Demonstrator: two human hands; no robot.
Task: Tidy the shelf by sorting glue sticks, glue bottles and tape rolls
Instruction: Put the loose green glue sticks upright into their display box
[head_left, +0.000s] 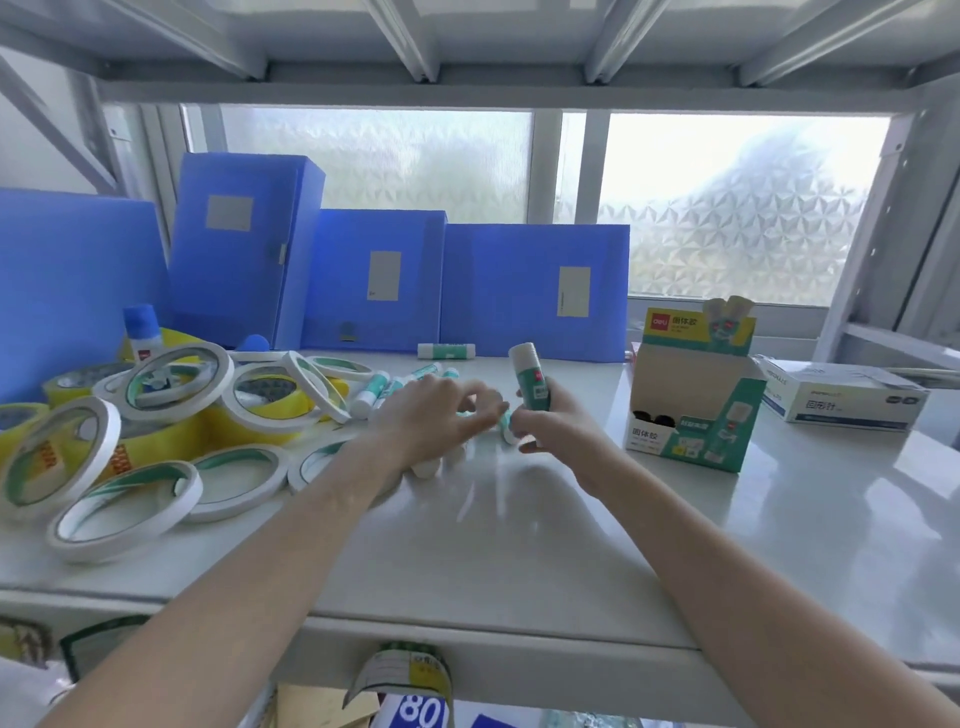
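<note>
Head view: my right hand (545, 415) grips one glue stick (531, 382) upright, just left of the open display box (696, 410). My left hand (441, 415), farther from the box, pinches at the loose sticks (384, 387) lying flat.

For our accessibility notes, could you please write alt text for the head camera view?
A person's right hand holds a glue stick upright over a white shelf while the left hand reaches into loose glue sticks. Tape rolls are piled on the left, an open glue stick box stands on the right, and blue file boxes line the back.
</note>
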